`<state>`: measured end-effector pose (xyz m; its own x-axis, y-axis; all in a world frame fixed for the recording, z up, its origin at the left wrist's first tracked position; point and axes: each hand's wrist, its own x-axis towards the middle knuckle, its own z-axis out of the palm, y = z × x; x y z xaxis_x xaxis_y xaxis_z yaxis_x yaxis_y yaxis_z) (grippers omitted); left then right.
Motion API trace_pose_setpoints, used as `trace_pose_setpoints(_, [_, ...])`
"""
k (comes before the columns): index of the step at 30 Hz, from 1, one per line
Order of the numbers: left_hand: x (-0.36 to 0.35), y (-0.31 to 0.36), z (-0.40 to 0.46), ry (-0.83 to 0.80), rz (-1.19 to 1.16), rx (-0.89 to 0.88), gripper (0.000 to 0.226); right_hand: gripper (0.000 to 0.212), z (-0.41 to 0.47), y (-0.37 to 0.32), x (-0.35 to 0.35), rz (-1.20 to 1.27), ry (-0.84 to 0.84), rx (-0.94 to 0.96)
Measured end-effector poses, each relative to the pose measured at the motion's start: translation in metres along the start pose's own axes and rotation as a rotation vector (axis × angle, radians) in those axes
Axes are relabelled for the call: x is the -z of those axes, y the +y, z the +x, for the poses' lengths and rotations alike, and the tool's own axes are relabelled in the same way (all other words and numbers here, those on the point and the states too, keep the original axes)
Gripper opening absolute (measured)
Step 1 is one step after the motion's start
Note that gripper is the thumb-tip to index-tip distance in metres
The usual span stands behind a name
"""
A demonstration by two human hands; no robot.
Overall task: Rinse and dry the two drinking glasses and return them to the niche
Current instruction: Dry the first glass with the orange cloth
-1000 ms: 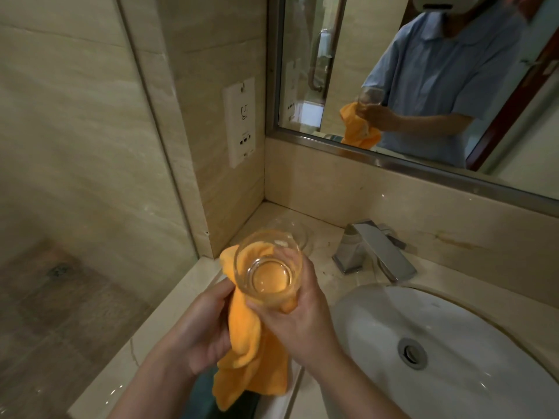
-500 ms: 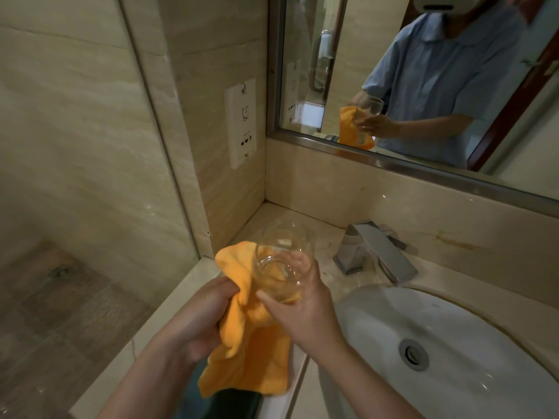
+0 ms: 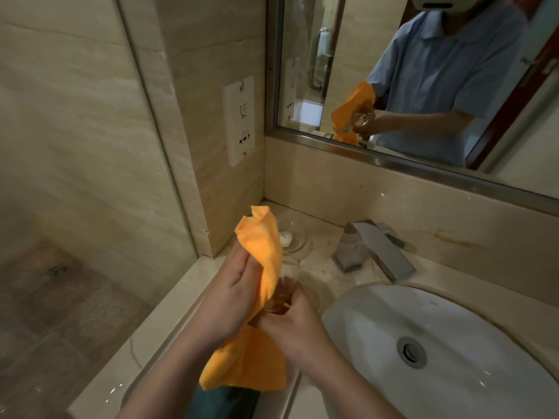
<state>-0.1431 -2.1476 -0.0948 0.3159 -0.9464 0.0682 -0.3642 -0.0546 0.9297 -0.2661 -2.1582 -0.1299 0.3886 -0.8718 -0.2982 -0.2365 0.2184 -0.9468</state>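
**Both hands on glass and cloth over the counter edge**

Head view: your right hand (image 3: 295, 325) wraps closed around the base of the drinking glass (image 3: 286, 287), which sits upright-ish, tilted a bit toward you, above the marble counter (image 3: 320, 234) just left of the sink (image 3: 453, 343). Your left hand (image 3: 234, 294) is clenched on the orange cloth (image 3: 263, 252), pressing it against and into the glass mouth. One cloth end sticks up above your left fingers; the rest hangs below both hands, past the counter's front edge. Glass rim shows just right of the cloth.

Behind the hands, a clear glass dish (image 3: 295, 237) with a small white soap (image 3: 285, 237) sits on the counter near the corner. Chrome faucet (image 3: 373, 249) stands right of it, spout over the basin. Drain (image 3: 411, 351) visible in the sink. White wall socket (image 3: 239, 119) on the tiled wall at left.

Mirror (image 3: 423, 71) reflects your blue shirt, the cloth and the glass in hand. Second glass and niche: can't tell from this view.
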Motion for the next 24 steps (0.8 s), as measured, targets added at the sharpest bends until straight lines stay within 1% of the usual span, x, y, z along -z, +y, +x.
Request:
trace_pose_setpoints(1, [-0.004,0.003,-0.004,-0.017,-0.040,-0.010,0.031,0.042,-0.002,-0.001,0.000,0.010,-0.003,0.006])
trace_pose_setpoints(4, [0.003,0.014,-0.013,-0.046,-0.273,0.052,0.030,0.050,-0.006,-0.005,-0.002,0.001,0.006,0.046])
trace_pose_setpoints(7, [0.011,0.017,0.001,-0.183,-0.407,0.244,0.034,0.063,-0.010,-0.009,0.002,-0.076,-0.045,0.102])
trace_pose_setpoints(11, [0.025,0.013,0.002,-0.275,-0.507,0.462,0.046,0.055,-0.013,-0.015,0.009,-0.234,-0.153,0.199])
trace_pose_setpoints(13, [0.029,0.007,0.004,-0.290,-0.580,0.509,0.036,0.056,-0.011,-0.019,0.012,-0.313,-0.202,0.238])
trace_pose_setpoints(15, [0.029,0.005,0.002,-0.319,-0.633,0.519,0.027,0.059,-0.006,-0.021,0.017,-0.330,-0.276,0.212])
trace_pose_setpoints(17, [0.028,0.007,-0.002,-0.378,-0.671,0.526,0.027,0.067,0.000,-0.022,0.024,-0.255,-0.378,0.145])
trace_pose_setpoints(20, [0.030,0.017,-0.008,-0.497,-0.770,0.523,0.017,0.064,0.003,-0.026,0.035,-0.051,-0.570,0.018])
trace_pose_setpoints(21, [0.031,0.015,-0.007,-0.501,-0.789,0.502,0.016,0.066,0.002,-0.028,0.038,-0.001,-0.609,-0.017])
trace_pose_setpoints(22, [0.031,0.012,-0.006,-0.472,-0.780,0.491,0.014,0.071,0.001,-0.029,0.039,0.045,-0.622,-0.047])
trace_pose_setpoints(23, [0.031,0.005,-0.004,-0.420,-0.766,0.488,0.007,0.075,0.000,-0.029,0.041,0.090,-0.612,-0.069])
trace_pose_setpoints(24, [0.030,0.003,-0.002,-0.383,-0.761,0.483,0.008,0.076,-0.002,-0.029,0.041,0.134,-0.582,-0.088])
